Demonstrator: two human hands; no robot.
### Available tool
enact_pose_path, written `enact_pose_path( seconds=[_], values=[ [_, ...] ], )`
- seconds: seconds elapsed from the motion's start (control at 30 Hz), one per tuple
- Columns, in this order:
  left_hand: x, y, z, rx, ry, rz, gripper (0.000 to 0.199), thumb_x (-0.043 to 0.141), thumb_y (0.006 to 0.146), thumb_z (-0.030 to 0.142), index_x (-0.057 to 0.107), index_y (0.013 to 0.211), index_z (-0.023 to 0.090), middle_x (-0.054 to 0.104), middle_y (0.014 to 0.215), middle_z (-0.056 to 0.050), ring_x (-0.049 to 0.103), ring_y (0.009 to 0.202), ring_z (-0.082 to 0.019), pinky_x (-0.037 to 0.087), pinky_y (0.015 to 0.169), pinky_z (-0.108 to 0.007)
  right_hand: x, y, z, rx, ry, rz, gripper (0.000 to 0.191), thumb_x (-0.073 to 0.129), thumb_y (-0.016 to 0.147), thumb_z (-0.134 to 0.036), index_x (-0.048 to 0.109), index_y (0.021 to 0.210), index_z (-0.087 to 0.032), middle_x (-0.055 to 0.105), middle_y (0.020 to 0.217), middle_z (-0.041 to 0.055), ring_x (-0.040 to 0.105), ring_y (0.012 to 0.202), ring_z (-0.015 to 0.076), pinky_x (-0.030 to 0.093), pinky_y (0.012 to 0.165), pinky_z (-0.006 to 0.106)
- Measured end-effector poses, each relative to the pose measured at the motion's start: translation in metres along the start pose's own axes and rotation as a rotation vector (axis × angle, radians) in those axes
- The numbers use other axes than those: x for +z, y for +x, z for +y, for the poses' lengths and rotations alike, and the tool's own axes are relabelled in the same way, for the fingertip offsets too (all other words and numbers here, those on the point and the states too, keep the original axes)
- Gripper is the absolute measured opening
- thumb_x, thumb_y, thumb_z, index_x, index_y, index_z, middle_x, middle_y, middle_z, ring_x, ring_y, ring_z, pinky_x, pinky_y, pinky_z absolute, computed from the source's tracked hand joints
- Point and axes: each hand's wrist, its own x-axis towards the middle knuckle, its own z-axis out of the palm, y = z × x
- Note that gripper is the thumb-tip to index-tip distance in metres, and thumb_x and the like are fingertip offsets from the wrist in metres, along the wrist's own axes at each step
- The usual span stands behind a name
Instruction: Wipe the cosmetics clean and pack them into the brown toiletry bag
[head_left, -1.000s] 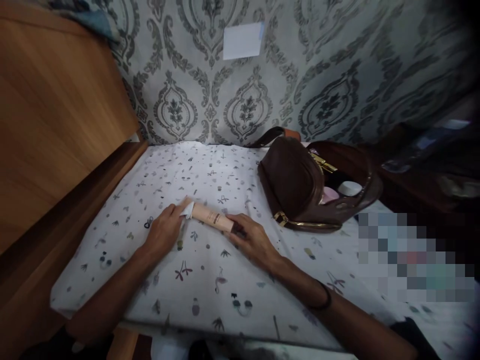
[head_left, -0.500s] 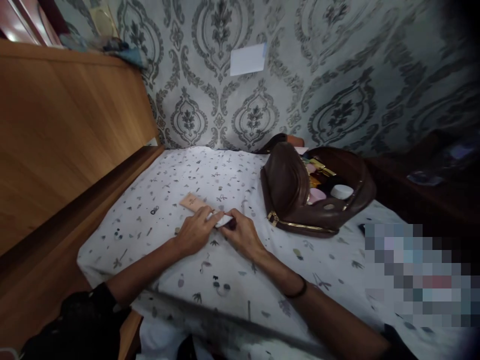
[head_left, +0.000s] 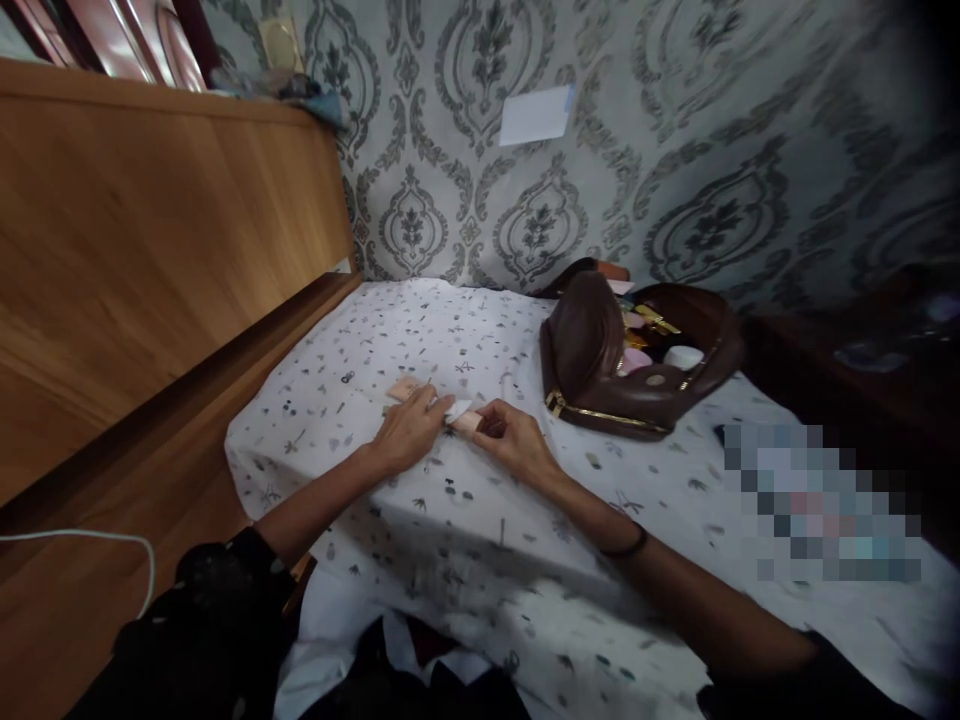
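Observation:
My left hand point(head_left: 409, 430) is closed over a flat peach-coloured tube point(head_left: 403, 388), which lies low over the patterned white cloth point(head_left: 420, 320). The tube's far end sticks out beyond my knuckles, and my fingers cover its middle. A small white part point(head_left: 459, 407) shows at my left fingertips. Just right of it, my right hand point(head_left: 516, 438) pinches a small pale pinkish piece point(head_left: 469, 421) between thumb and fingers. Whether this piece is a cap, and whether it touches the white part, I cannot tell.
An unzipped brown bag point(head_left: 637, 405) stands to the right, holding a white jar point(head_left: 684, 357), a pink round item point(head_left: 637, 360) and other small things. A wooden panel point(head_left: 172, 220) borders the left side. Patterned wallpaper with a white plate point(head_left: 536, 115) rises behind. A blurred-out patch covers something at right.
The view has shifted, so the scene sits further right. My right hand has drawn slightly away from the left, and the pale piece now shows between them.

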Motion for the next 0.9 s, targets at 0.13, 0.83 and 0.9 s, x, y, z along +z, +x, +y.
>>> enact_pose_path(
  seconds=[0.13,0.83,0.9],
  values=[
    [0.002,-0.001,0.002,0.126,0.017,0.051,0.042,0.039,0.102,0.025,0.044,0.143,0.018,0.058,0.116,-0.013,0.06,0.106,-0.026,0.052,0.076,-0.032,-0.002,-0.007,-0.004,-0.008,-0.006,0.036,0.018,0.067,0.071,-0.034,0.06,0.081,-0.02,0.065,0.071,0.0,0.059,0.064,0.016,0.046,0.062,0.027],
    [0.016,0.075,-0.057,0.209,0.052,0.086,0.025,0.041,0.099,0.026,0.063,0.091,0.017,0.063,0.096,-0.008,0.061,0.088,-0.019,0.047,0.068,-0.029,-0.018,0.025,0.016,0.039,0.014,0.071,0.02,0.075,0.069,-0.03,0.066,0.085,-0.02,0.065,0.069,-0.0024,0.054,0.059,0.0128,0.041,0.054,0.024],
    [0.013,0.078,-0.066,0.186,0.049,0.056,0.025,0.042,0.098,0.025,0.064,0.088,0.017,0.063,0.093,-0.007,0.062,0.084,-0.019,0.046,0.068,-0.028,-0.021,0.027,0.017,0.024,0.016,0.066,0.018,0.075,0.07,-0.029,0.067,0.084,-0.02,0.066,0.069,-0.0026,0.055,0.058,0.0126,0.042,0.054,0.023]
  ],
)
